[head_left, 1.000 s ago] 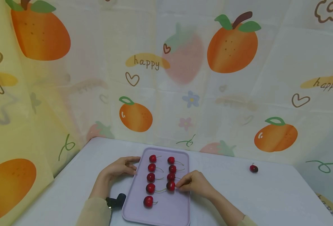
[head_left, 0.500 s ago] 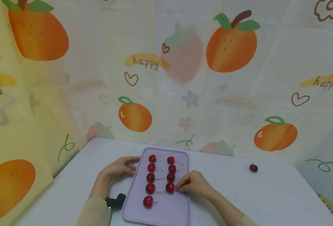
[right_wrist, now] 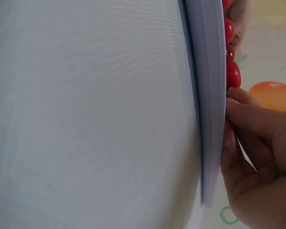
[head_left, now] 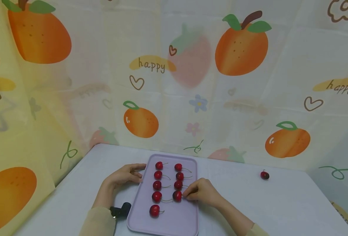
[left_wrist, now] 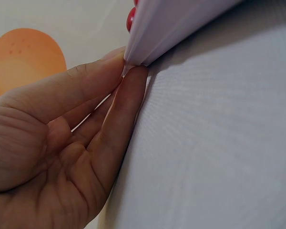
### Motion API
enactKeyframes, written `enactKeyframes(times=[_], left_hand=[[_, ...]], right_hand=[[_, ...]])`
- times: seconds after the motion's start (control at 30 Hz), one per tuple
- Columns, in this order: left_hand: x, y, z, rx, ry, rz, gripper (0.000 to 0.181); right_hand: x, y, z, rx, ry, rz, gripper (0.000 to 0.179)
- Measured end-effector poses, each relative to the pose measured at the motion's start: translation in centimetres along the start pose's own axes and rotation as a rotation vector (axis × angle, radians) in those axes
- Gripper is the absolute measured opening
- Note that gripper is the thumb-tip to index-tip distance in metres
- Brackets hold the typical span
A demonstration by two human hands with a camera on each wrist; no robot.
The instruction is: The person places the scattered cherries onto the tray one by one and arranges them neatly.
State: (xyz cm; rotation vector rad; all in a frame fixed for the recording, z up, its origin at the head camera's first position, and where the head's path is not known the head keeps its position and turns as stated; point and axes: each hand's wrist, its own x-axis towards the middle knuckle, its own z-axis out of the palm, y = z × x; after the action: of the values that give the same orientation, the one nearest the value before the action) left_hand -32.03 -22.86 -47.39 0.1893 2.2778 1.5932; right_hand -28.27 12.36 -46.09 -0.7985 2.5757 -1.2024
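A lilac tray (head_left: 168,224) lies on the table, bearing two columns of red cherries with green stems. At its left rim, my left hand (head_left: 126,174) holds the edge between thumb and fingers; the left wrist view shows the thumb (left_wrist: 86,83) right at the rim. My right hand (head_left: 204,192) reaches over the right rim and pinches the short stem of the nearest cherry (head_left: 177,196) in the right column. That cherry sits just below another cherry (head_left: 178,185). The left column ends nearer me with a cherry (head_left: 154,210).
One loose dark red cherry (head_left: 264,175) lies on the white table (head_left: 236,186) toward the back right. A black device (head_left: 122,210) is at my left wrist, beside the tray. A fruit-print cloth (head_left: 174,131) hangs behind and at the sides of the table.
The cherry pinched by my right hand has shifted slightly toward me, away from the cherry above it. My left hand stays at the tray rim.
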Motion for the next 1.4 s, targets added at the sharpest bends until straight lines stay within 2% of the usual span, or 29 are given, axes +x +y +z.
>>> enactKeyframes(times=[0.2,0.43,0.67,0.93,1.13,1.27,1.4], left_hand=[[0.1,0.0,0.1,0.008,0.017,-0.02,0.069],[0.1,-0.1,0.0,0.009,0.012,-0.01,0.069],[0.2,-0.1,-0.1,0.004,0.019,-0.013,0.07],[0.3,-0.4,-0.1,0.016,0.017,-0.009,0.071],[0.2,-0.6,-0.2,0.007,0.008,0.003,0.071],[0.2,-0.6,-0.2,0.006,0.003,0.005,0.072],[0.2,-0.4,-0.2,0.004,-0.001,0.01,0.072]], right_hand=[[0.0,-0.1,-0.1,0.01,0.008,0.011,0.01],[-0.1,-0.1,-0.3,0.015,0.017,0.024,0.01],[-0.1,0.3,-1.3,0.06,0.044,0.051,0.011],[-0.8,1.9,-3.9,0.125,0.128,0.088,0.015],[-1.7,3.2,-6.1,0.172,0.184,0.144,0.023],[-2.5,4.4,-7.8,0.154,0.257,0.182,0.027],[-3.3,5.5,-9.6,0.083,0.337,0.254,0.027]])
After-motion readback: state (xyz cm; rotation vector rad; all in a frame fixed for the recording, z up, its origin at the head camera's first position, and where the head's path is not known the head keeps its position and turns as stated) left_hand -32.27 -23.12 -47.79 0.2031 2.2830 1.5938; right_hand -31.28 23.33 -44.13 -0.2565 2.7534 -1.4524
